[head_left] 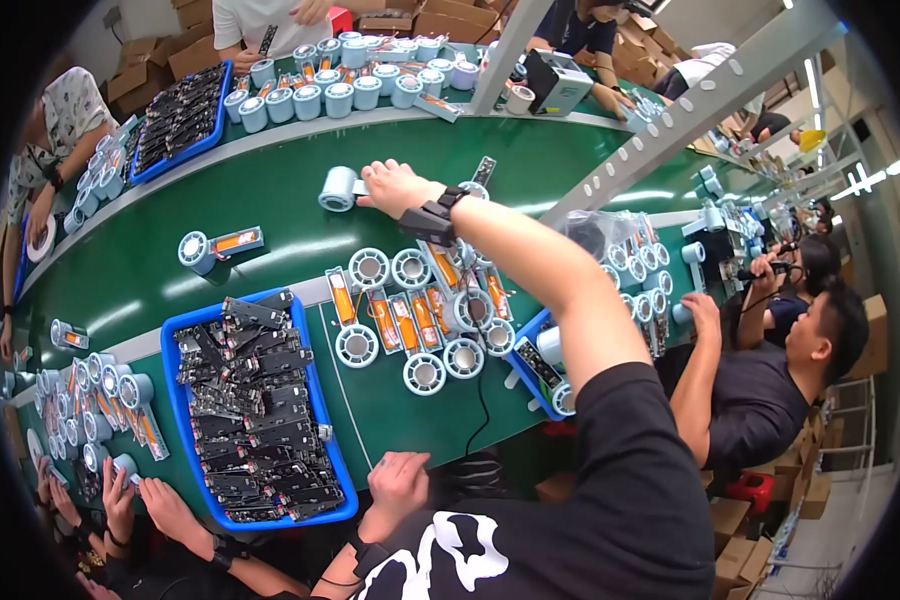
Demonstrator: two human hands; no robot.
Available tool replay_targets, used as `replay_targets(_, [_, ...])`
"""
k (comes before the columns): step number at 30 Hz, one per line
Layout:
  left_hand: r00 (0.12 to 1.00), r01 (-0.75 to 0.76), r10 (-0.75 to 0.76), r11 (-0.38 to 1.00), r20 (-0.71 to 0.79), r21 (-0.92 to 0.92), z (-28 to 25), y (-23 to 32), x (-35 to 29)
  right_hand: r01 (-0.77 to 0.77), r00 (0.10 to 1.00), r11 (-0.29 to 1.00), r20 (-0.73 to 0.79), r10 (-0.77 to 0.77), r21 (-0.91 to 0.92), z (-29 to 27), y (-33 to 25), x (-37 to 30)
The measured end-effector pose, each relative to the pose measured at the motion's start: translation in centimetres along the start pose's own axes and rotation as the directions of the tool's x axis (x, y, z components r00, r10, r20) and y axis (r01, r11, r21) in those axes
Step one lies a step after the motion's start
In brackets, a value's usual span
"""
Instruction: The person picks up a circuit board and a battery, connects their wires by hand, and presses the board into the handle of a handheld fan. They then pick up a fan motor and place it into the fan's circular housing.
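My right arm reaches out over the green belt, and my right hand [398, 190] is closed on the handle of a light blue handheld fan [338, 189] with a round head. The fingers hide most of that handle. Close to my body, my left hand [398, 488] is beside the right rim of the blue tray [342, 470], fingers loosely bent and apart, with nothing visible in them. Between my arms, several fan bodies [424, 374] with orange-labelled cells in open handles lie on the green work surface. Black circuit-board strips [260, 400] fill the tray.
Another fan body [198, 252] lies on the belt [300, 270] to the left. A blue bin [532, 385] with fan parts stands under my right elbow. A grey metal post [670, 120] slants across the right. Co-workers' hands [175, 515] work at the lower left; others sit around the belt.
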State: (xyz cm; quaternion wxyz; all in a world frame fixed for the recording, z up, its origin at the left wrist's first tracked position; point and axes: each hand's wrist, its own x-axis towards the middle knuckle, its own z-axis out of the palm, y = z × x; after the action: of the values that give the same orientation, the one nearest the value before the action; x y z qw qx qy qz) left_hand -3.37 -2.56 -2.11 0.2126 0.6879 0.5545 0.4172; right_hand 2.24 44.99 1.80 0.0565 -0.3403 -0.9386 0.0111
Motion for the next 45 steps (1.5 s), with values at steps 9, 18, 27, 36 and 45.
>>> replay_targets(9, [1.000, 0.016, -0.017, 0.999, -0.020, -0.028, -0.1, 0.5, 0.3, 0.123, 0.990, 0.630, -0.048, -0.135, 0.767, -16.2, 3.5, -3.3])
replay_targets(18, [0.997, 0.067, -0.070, 0.994, -0.037, -0.092, -0.5, 0.5, 0.4, 0.379, 0.915, -0.092, -0.388, -0.113, 0.921, -23.0, -1.1, -9.3])
replay_targets(27, [0.994, 0.082, -0.092, 0.987, -0.065, -0.141, -0.5, -0.1, -0.5, 0.064, 0.981, 0.891, 0.136, -0.139, 0.450, -7.7, -9.1, 1.5])
replay_targets(36, [0.997, 0.031, -0.044, 0.985, -0.068, -0.172, 0.4, -0.8, -1.5, 0.248, 0.947, 0.966, 0.193, -0.258, 0.071, -1.6, -14.4, 9.2])
replay_targets(45, [0.989, -0.079, 0.048, 0.969, -0.136, -0.235, 0.6, -0.9, -1.9, 0.041, 0.991, 0.926, 0.103, -0.086, 0.375, -13.7, -15.5, -2.3])
